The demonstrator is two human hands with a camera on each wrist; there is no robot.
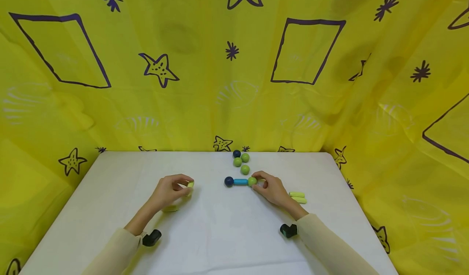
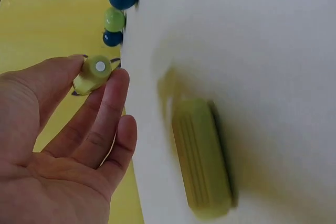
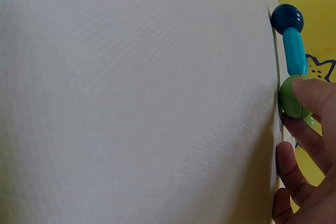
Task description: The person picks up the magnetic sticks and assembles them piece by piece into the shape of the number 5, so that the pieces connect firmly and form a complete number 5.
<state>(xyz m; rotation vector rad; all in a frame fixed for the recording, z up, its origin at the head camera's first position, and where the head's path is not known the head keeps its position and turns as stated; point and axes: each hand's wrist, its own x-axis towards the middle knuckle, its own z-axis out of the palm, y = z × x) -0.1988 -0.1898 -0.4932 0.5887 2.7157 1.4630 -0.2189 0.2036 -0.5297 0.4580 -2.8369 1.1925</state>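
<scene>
Head view shows a white table [image 1: 220, 226] hemmed in by a yellow patterned curtain [image 1: 234, 83] at its far edge and along both sides, so the table's back corners are closed off while the near half lies open.

Taking the blue rod [image 1: 240, 181] as the landmark: it lies flat a little beyond the table's middle, with a dark blue ball [image 1: 229, 181] joined to its left end and a green ball [image 1: 252, 181] at its right end. Beyond the rod, towards the curtain, sits a loose cluster of three green balls [image 1: 245, 169] and one dark ball [image 1: 236, 153], close to the far edge. Right of the rod, past the right hand, two pale green rods [image 1: 297, 197] lie side by side, well in from the right edge. Between the rod and the left hand is a bare strip of tabletop.

The right hand [image 1: 272, 190] is at the rod's right end, fingers curled, its fingertips [image 3: 315, 94] pressing on the green ball [image 3: 292, 98]; the right wrist view shows the ball seated against the rod.

The left hand [image 1: 170, 191] is well left of the rod and pinches a short yellow-green rod [image 2: 93, 73] between thumb and fingers, lifted off the table. Another yellow-green rod [image 2: 202, 158] lies flat just under that hand.
</scene>
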